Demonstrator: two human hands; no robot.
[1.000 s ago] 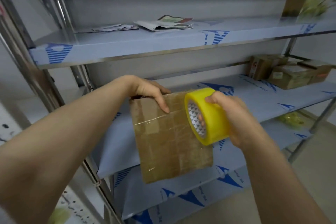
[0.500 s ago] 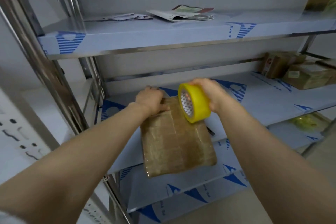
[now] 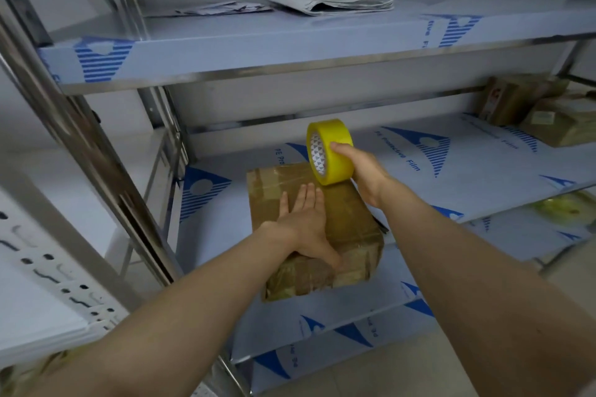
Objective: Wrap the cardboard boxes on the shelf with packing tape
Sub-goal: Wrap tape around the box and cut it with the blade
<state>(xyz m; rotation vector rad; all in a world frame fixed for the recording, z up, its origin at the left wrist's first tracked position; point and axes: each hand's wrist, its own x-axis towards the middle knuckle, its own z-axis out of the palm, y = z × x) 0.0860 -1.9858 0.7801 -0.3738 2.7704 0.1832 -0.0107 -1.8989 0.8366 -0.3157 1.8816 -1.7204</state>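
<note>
Head view: a cardboard box (image 3: pixel 348 222) lies flat on the middle shelf (image 3: pixel 451 177), toward its left end and close to the front edge. Shiny clear tape already crosses the box's top and near side.

The left hand (image 3: pixel 306 226) rests palm down on the top of the box. Its fingers (image 3: pixel 309 200) are straight, held together and pointing toward the back of the shelf, and its thumb lies at the box's near top edge. It presses on the box and grips nothing.

The right hand (image 3: pixel 364 171) holds a yellow tape roll (image 3: pixel 335 155), fingers curled round the roll's outer band from the right. The roll stands on edge with its open core facing left, and its lower rim touches the far right part of the box top, just beyond the left fingertips.

Both shelves wear pale protective film with blue print. At the far right of the middle shelf, well apart from the hands, sit more boxes (image 3: pixel 548 113). On the upper shelf (image 3: pixel 258 42) lie folded papers (image 3: pixel 338 1). A steel post (image 3: pixel 80 138) slants down the left side.
</note>
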